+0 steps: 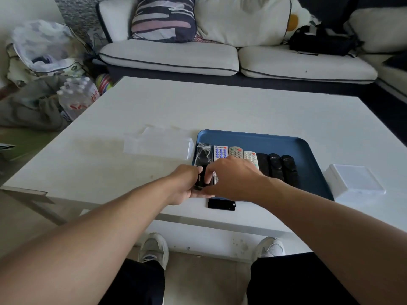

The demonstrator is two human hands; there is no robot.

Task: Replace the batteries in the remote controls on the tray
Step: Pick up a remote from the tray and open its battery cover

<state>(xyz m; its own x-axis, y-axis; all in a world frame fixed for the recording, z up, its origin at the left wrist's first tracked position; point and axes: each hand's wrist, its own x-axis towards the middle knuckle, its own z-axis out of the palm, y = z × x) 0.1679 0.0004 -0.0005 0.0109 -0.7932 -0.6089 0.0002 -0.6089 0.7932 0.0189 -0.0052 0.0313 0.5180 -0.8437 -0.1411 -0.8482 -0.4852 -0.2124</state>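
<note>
A blue tray on the white table holds a row of several remotes: a black one at the far left, three light ones with coloured buttons, and three black ones. My left hand grips the near end of the leftmost black remote from its left side. My right hand curls over the same end from the right, fingertips on it. A black battery cover lies on the table just in front of the tray. What my fingers hold inside the remote is hidden.
A clear plastic box lies left of the tray, and a white square box right of it. The table's near edge is close to the cover. A sofa stands beyond the table, with bags and bottled water on the floor at left.
</note>
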